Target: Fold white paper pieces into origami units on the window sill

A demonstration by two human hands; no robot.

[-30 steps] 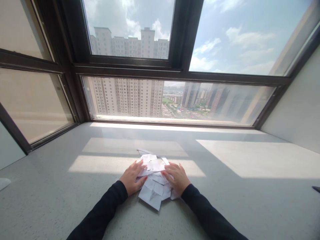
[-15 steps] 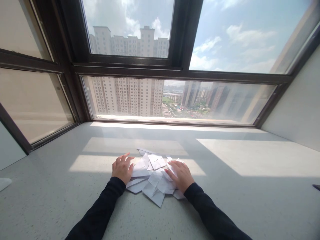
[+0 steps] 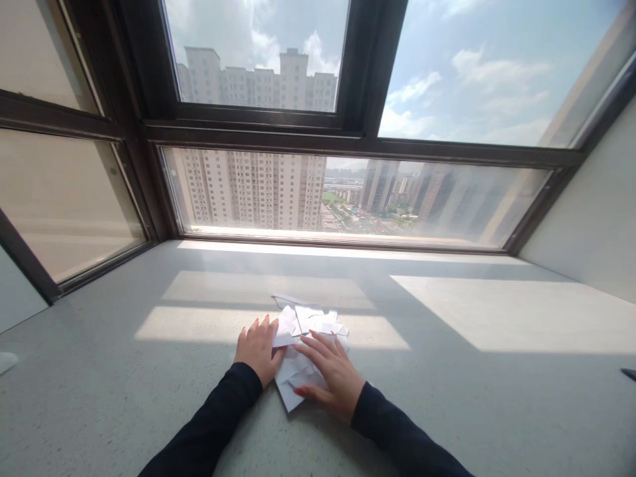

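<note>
A loose heap of white folded paper pieces [image 3: 311,320] lies on the pale speckled windowsill, overlapping at many angles. At its left side rests my left hand [image 3: 258,348], fingers stretched out and touching the edge of the papers. Across the right and front of the heap spreads my right hand [image 3: 328,372], its fingers apart and laid over the papers, which it partly hides. Neither hand grips a piece. One thin paper strip [image 3: 283,301] sticks out at the back of the heap.
The sill [image 3: 477,404] stretches wide to both sides, with patches of sunlight. Dark window frames [image 3: 348,245] edge it at the back. A small white object [image 3: 6,362] sits at the far left, and a dark object [image 3: 629,373] at the far right edge.
Both hands have moved inward, the right one further left and over the papers. The heap has become narrower, its side pieces pushed toward the middle.
</note>
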